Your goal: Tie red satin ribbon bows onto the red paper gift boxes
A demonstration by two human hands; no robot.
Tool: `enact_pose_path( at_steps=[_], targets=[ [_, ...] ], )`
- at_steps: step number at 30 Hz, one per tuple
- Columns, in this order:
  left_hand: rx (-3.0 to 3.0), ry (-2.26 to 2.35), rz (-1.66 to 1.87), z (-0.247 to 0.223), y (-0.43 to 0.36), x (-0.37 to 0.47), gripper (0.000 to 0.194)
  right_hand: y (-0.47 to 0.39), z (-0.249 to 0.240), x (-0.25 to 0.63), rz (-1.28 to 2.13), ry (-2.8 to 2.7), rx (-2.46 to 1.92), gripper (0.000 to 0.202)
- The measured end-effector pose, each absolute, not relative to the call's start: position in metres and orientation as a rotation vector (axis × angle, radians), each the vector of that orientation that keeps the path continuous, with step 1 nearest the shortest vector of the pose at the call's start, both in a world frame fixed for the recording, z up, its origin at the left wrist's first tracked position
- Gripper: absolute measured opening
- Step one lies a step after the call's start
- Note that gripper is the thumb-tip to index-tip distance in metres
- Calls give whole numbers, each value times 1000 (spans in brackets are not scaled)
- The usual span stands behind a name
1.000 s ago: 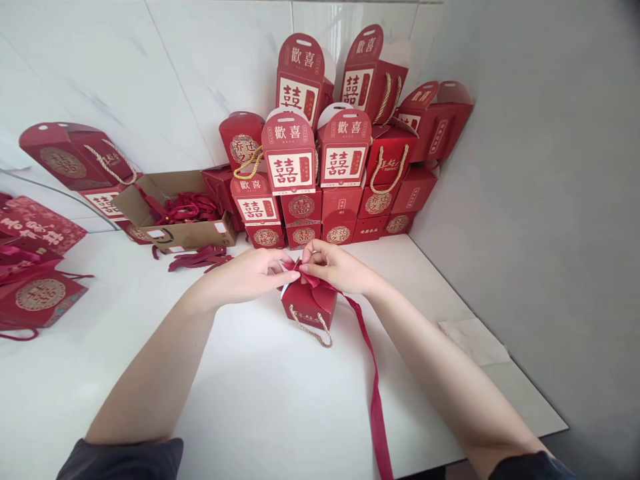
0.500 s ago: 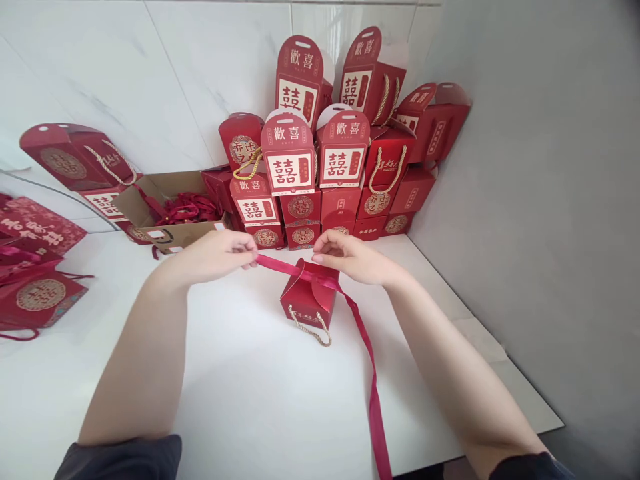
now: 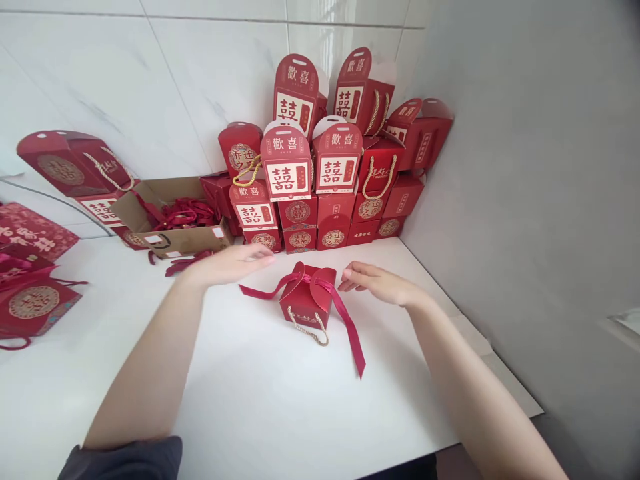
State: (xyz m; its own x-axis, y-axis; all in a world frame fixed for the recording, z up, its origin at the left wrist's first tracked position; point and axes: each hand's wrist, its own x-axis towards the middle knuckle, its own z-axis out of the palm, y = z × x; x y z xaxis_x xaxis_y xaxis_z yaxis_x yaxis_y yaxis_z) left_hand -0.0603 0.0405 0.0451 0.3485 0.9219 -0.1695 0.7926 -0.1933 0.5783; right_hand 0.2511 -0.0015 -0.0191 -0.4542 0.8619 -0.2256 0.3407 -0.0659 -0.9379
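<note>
On the white table stands a small red gift box (image 3: 307, 300) with a twisted gold rope handle (image 3: 310, 333) hanging at its front. A dark pink ribbon (image 3: 350, 327) runs through the folded top flaps, one tail spread to the left and a longer one to the front right. Just behind and left of the box, my left hand (image 3: 243, 261) is in the air with fingers stretched out, holding nothing. My right hand (image 3: 375, 281) hovers beside the box's right side, its fingers loosely bent and empty.
Stacked red gift boxes (image 3: 335, 220) line the tiled wall at the back. A cardboard box (image 3: 193, 243) with red ribbons inside stands back left, near more red boxes (image 3: 65, 160). Red bags (image 3: 35, 303) sit at the far left. A grey wall (image 3: 515, 200) borders the right side.
My left hand has let go of the ribbon's left tail, which has dropped onto the table. The right tail now ends on the table, and my right hand has moved rightward off the box.
</note>
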Motion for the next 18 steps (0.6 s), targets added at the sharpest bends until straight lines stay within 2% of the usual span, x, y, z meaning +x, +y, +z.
enact_pose_path(
  at_steps=[3, 6, 10, 18],
  targets=[
    [1911, 1245, 175, 28, 41, -42, 47, -12, -44, 236, 1607, -1546, -1135, 40],
    [1824, 1218, 151, 17, 40, -33, 52, -19, -53, 228, 1625, -1489, -1070, 40],
    [1772, 1137, 50, 20, 41, -39, 46, -21, -51, 229, 1711, -1617, -1010, 45],
    [1716, 977, 3, 40, 49, -59, 37, -15, -54, 238, 1499, -1496, -1056, 38]
  ],
)
